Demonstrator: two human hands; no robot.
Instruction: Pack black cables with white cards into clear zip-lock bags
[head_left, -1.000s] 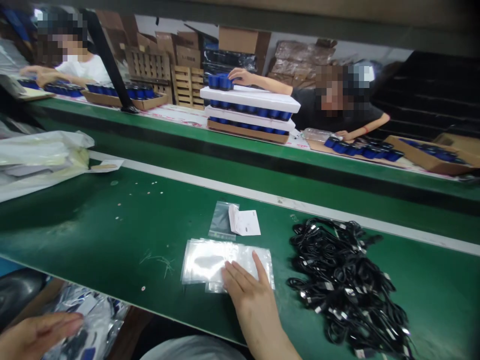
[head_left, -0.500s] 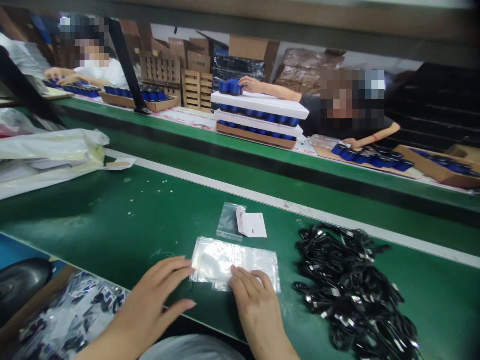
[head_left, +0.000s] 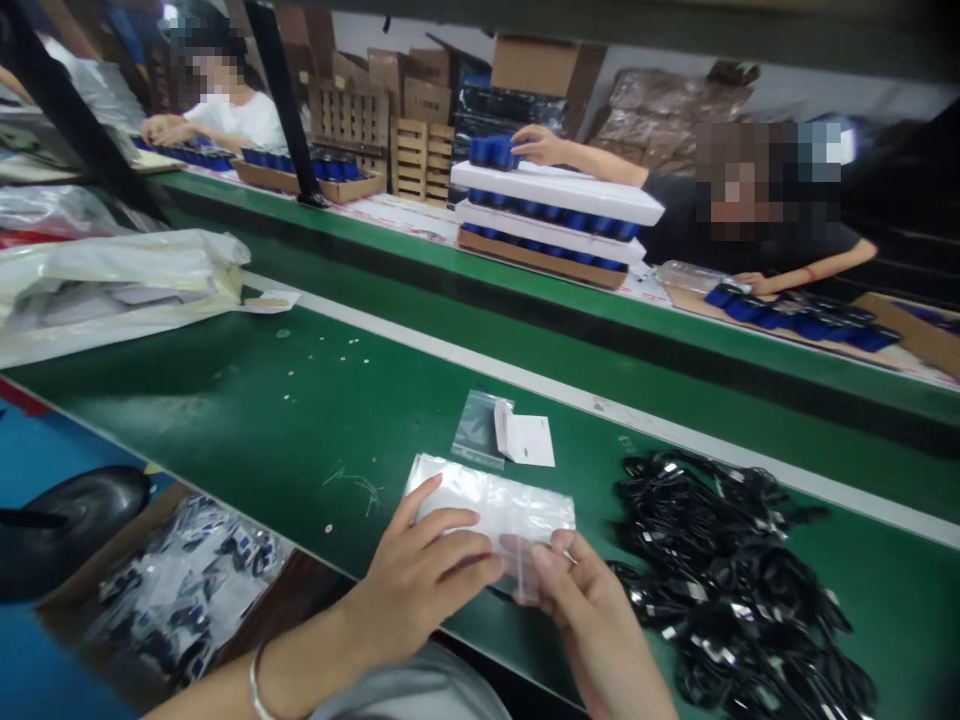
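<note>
Two bare hands share one stack of clear plastic zip bags [head_left: 487,505]: the left hand [head_left: 424,575] lies open on it, the right hand [head_left: 589,615] pinches its near edge.

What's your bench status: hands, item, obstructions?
Left hand on clear zip bag. Right hand pinching its lower edge. Black cable pile to the right, not blocking.
</note>
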